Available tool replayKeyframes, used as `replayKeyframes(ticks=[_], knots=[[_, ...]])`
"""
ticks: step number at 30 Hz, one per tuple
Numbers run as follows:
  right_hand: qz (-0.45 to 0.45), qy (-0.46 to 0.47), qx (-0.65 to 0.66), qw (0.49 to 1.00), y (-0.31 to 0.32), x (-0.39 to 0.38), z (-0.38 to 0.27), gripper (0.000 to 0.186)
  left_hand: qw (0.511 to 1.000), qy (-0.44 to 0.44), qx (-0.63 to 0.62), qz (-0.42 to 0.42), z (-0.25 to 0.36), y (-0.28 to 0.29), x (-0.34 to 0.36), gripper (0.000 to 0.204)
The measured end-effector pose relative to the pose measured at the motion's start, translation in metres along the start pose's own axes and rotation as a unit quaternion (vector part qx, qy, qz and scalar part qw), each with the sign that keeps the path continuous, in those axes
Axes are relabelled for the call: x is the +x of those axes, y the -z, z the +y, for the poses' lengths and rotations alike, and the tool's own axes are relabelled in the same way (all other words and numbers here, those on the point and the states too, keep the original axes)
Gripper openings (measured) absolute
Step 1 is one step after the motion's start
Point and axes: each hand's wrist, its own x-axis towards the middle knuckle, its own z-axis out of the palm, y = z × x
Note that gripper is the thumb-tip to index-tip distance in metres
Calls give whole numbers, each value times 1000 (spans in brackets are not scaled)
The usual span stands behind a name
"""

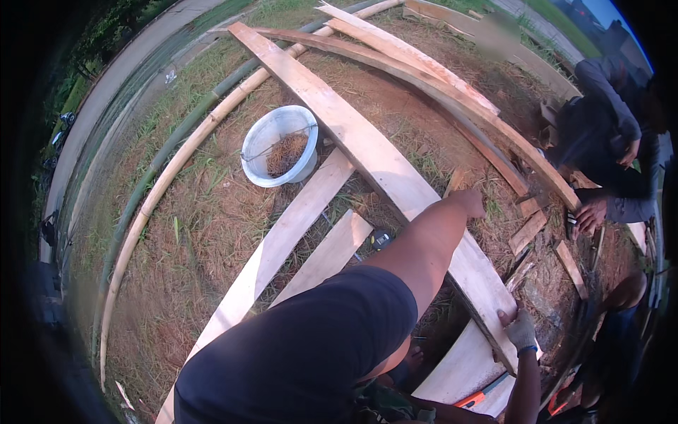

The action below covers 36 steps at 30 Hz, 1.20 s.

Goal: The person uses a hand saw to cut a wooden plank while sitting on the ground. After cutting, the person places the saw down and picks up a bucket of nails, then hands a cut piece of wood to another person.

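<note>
A long, pale wooden plank (395,173) runs diagonally from the far left toward me at the lower right. My left arm, in a dark sleeve, reaches across it. My left hand (469,203) is just past its far edge, fingers curled downward; whatever they hold, if anything, is hidden. Near the plank's close end, my right hand (521,329), in a pale glove, grips its edge with the bare thumb on top. Beside the plank lies a yellow-and-black tape measure (381,240). A tool with an orange-and-black handle (472,400) rests on a board (452,371) below.
A white bucket (305,164) holding rusty, thin wire-like pieces stands left of the plank. Two boards (282,219) (328,251) lie nearby. Bamboo poles (169,159) curve along the left. Beyond is a long beam (452,88); a co-worker's hand (590,213) is at its end. Wood scraps (528,232) litter the right.
</note>
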Motion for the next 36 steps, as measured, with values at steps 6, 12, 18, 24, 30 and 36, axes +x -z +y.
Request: replayKeyframes(ticks=[6,12,18,24,30,36], knots=[[-47,-63,-6,997,39,5,0,78,997,-65,0,-39,-14,33,25,47],[-12,-29,-40,999,30,1,18,86,997,-55,-47,-2,-76,72,43,31],[43,-28,-28,998,9,-30,24,70,998,-15,58,-20,-85,66,18,30],[43,-18,-18,999,12,-21,17,66,999,1,37,15,-99,77,31,34],[46,-25,-16,999,14,-19,18,65,999,-7,37,-31,-76,71,41,36],[53,-33,-20,998,11,-24,20,63,999,-25,19,-39,-52,39,36,33]])
